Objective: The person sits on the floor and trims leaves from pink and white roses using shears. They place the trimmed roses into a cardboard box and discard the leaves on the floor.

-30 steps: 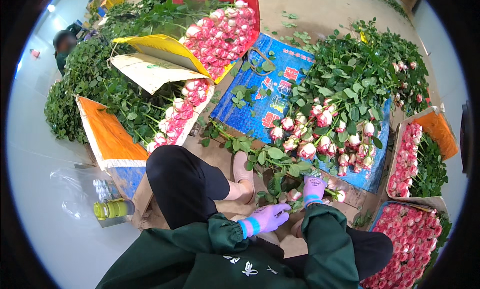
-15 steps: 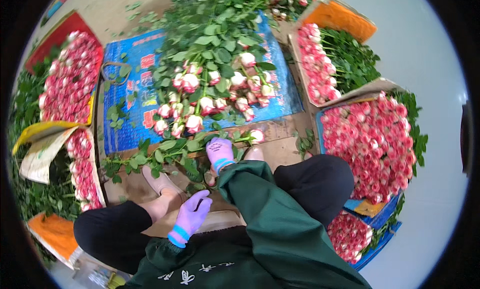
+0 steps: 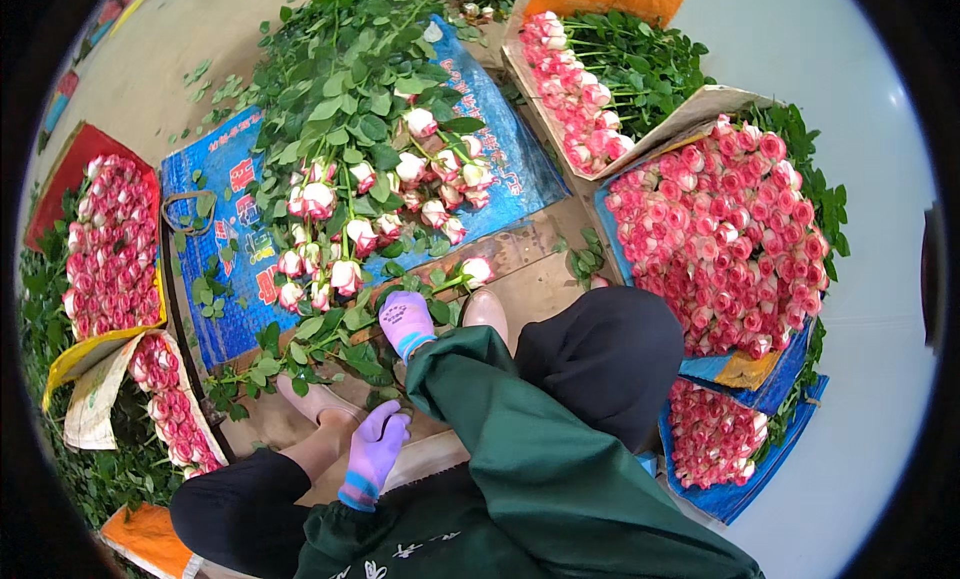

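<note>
The right hand (image 3: 405, 321), gloved, is clenched around rose stems (image 3: 330, 351) just left of it; the left hand (image 3: 375, 447) hangs released below, touching nothing. Loose roses (image 3: 345, 214) lie beyond on the blue sack (image 3: 515, 169) — some twenty blooms. Thorns could snag the glove; tugging could snap a stem.

Right hand (image 3: 405, 319) outstretched, palm down; left hand (image 3: 378, 441) low, fingers curled.

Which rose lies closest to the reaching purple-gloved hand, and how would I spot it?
Start at the blue woven sheet heaped with loose roses. At its lower edge the right hand touches leafy stems. The single pale rose lies just right of it, apart from the heap.
</note>
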`<action>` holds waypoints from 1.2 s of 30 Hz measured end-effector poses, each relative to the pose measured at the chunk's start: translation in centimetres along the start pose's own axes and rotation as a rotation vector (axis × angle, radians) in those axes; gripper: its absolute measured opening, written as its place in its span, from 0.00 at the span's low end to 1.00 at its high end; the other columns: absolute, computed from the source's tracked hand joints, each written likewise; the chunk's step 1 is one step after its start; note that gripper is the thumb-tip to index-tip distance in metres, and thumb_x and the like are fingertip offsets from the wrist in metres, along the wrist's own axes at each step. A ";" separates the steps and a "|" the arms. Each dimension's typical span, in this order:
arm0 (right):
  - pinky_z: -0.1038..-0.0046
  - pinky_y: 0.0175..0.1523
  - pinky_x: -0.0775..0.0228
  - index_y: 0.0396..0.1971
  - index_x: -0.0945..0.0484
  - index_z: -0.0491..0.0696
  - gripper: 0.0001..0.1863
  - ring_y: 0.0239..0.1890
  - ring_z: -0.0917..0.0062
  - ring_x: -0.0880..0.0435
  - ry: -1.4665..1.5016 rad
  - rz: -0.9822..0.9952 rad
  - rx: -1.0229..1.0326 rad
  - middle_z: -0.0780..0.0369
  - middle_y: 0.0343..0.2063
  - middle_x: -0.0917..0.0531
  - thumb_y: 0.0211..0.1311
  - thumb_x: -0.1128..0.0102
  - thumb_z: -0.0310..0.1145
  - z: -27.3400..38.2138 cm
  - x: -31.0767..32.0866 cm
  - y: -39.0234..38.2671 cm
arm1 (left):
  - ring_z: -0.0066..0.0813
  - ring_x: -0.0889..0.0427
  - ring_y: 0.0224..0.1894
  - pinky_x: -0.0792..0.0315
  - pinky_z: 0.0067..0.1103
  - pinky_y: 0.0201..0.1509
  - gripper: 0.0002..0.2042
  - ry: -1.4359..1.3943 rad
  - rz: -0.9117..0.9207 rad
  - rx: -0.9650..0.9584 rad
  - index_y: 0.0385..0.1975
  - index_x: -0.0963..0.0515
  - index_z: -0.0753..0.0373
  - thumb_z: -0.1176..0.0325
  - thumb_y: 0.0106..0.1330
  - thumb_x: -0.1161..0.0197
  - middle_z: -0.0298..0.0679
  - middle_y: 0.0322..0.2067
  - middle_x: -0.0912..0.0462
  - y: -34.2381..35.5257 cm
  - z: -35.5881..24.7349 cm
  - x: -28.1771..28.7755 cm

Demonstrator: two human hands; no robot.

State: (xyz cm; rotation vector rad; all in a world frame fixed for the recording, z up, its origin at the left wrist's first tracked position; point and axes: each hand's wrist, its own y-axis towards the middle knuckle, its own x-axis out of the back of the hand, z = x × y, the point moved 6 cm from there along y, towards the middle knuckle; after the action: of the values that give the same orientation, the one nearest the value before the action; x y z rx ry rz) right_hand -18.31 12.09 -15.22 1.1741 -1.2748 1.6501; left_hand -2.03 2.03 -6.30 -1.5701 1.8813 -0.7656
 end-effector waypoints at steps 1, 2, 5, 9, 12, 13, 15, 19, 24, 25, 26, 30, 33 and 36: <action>0.68 0.35 0.32 0.30 0.19 0.49 0.09 0.34 0.69 0.20 0.006 -0.028 -0.013 0.61 0.30 0.20 0.54 0.49 0.29 0.0 0.2 0.0 | 0.18 0.25 0.31 0.30 0.14 0.34 0.18 0.009 -0.013 0.010 0.51 0.32 0.71 0.68 0.64 0.47 0.37 0.35 0.21 0.1 -0.1 0.0; 0.68 0.35 0.32 0.29 0.19 0.49 0.09 0.33 0.68 0.19 0.011 -0.056 -0.027 0.61 0.29 0.20 0.53 0.49 0.29 -0.1 0.3 0.0 | 0.18 0.25 0.30 0.29 0.15 0.36 0.18 0.018 -0.026 0.020 0.50 0.31 0.72 0.68 0.63 0.46 0.37 0.34 0.21 0.0 -0.1 0.0; 0.67 0.36 0.31 0.29 0.18 0.51 0.09 0.34 0.69 0.19 0.079 0.033 -0.030 0.61 0.30 0.19 0.53 0.50 0.29 -0.5 1.3 -0.4 | 0.19 0.25 0.29 0.30 0.14 0.35 0.17 0.043 -0.030 0.013 0.50 0.31 0.72 0.70 0.63 0.47 0.36 0.32 0.21 -0.2 -0.7 -0.1; 0.64 0.35 0.30 0.30 0.18 0.50 0.11 0.34 0.65 0.18 0.191 -0.037 -0.046 0.58 0.29 0.18 0.51 0.50 0.27 -1.3 4.4 -1.2 | 0.19 0.25 0.29 0.33 0.12 0.30 0.16 -0.089 0.053 -0.105 0.51 0.32 0.70 0.71 0.65 0.48 0.35 0.32 0.23 -0.3 0.1 -0.3; 0.60 0.35 0.30 0.30 0.20 0.48 0.12 0.32 0.57 0.20 0.502 -0.281 0.008 0.52 0.28 0.20 0.45 0.49 0.25 -2.5 11.6 -1.9 | 0.23 0.23 0.30 0.30 0.14 0.29 0.19 -0.202 0.246 0.043 0.55 0.37 0.69 0.70 0.65 0.47 0.38 0.35 0.23 0.8 1.0 0.6; 0.59 0.37 0.30 0.32 0.20 0.47 0.13 0.31 0.56 0.21 0.617 -0.481 -0.010 0.51 0.27 0.21 0.43 0.49 0.23 -3.7 15.1 -2.7 | 0.24 0.23 0.30 0.30 0.15 0.29 0.20 -0.157 0.273 0.042 0.55 0.38 0.69 0.69 0.65 0.47 0.39 0.35 0.23 0.4 -0.5 -0.8; 0.59 0.43 0.33 0.34 0.22 0.47 0.15 0.36 0.56 0.23 0.742 -0.622 -0.029 0.52 0.28 0.22 0.43 0.49 0.22 -6.3 22.4 -4.1 | 0.23 0.24 0.29 0.29 0.15 0.28 0.20 0.014 0.241 -0.152 0.55 0.37 0.68 0.65 0.66 0.48 0.39 0.34 0.22 -4.4 -8.6 -2.4; 0.62 0.53 0.35 0.41 0.26 0.46 0.18 0.48 0.58 0.29 0.644 -1.161 -0.239 0.51 0.40 0.25 0.45 0.45 0.24 -15.1 36.1 -14.4 | 0.18 0.27 0.28 0.35 0.12 0.26 0.22 0.326 0.137 -0.440 0.56 0.38 0.67 0.62 0.66 0.49 0.37 0.35 0.23 -7.1 -16.9 0.6; 0.76 0.26 0.29 0.44 0.26 0.42 0.18 0.29 0.74 0.19 0.784 -1.479 -0.203 0.59 0.30 0.20 0.50 0.47 0.21 -28.6 43.1 -38.9 | 0.10 0.33 0.26 0.42 0.06 0.24 0.22 0.329 -0.059 -0.596 0.59 0.40 0.65 0.63 0.68 0.52 0.30 0.36 0.27 -9.5 -22.4 11.1; 0.79 0.24 0.29 0.50 0.30 0.43 0.21 0.30 0.75 0.19 0.625 -1.476 -0.352 0.60 0.33 0.20 0.53 0.48 0.21 -29.7 43.4 -45.3 | 0.09 0.34 0.25 0.44 0.06 0.22 0.21 0.297 -0.153 -0.561 0.59 0.40 0.64 0.62 0.69 0.53 0.30 0.35 0.28 -10.0 -22.9 11.3; 0.82 0.23 0.31 0.55 0.32 0.44 0.24 0.27 0.76 0.19 0.732 -1.624 -0.149 0.61 0.33 0.20 0.56 0.46 0.24 -33.8 41.6 -50.5 | 0.10 0.34 0.25 0.45 0.05 0.21 0.21 0.283 -0.117 -0.585 0.59 0.40 0.62 0.61 0.69 0.53 0.29 0.35 0.28 -8.7 -23.4 13.5; 0.84 0.22 0.34 0.53 0.30 0.42 0.21 0.21 0.86 0.24 0.742 -1.597 -0.907 0.63 0.32 0.19 0.57 0.45 0.23 -40.8 35.2 -64.5 | 0.27 0.25 0.41 0.29 0.19 0.41 0.21 0.480 -0.095 -0.543 0.58 0.37 0.66 0.61 0.69 0.53 0.39 0.43 0.24 -15.9 -24.8 8.2; 0.81 0.19 0.35 0.44 0.23 0.48 0.13 0.15 0.83 0.26 0.748 -1.650 -1.150 0.66 0.22 0.20 0.58 0.44 0.29 -47.7 25.4 -73.1 | 0.27 0.23 0.41 0.29 0.17 0.42 0.20 0.495 -0.062 -0.524 0.56 0.34 0.66 0.62 0.69 0.54 0.38 0.44 0.23 -15.7 -24.7 8.9; 0.78 0.16 0.42 0.54 0.34 0.49 0.25 0.11 0.79 0.33 1.008 -1.275 -1.434 0.64 0.28 0.20 0.54 0.45 0.26 -52.9 10.2 -77.0 | 0.11 0.33 0.24 0.46 0.04 0.20 0.21 0.233 -0.125 -0.565 0.59 0.39 0.60 0.60 0.69 0.52 0.29 0.33 0.27 -9.7 -22.8 16.9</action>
State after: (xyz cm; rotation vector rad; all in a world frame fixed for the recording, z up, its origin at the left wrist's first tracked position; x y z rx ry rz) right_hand 37.66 82.12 12.99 -0.0124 -0.4431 0.0166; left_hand -14.91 -14.44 15.20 -2.0231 2.3274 -0.5043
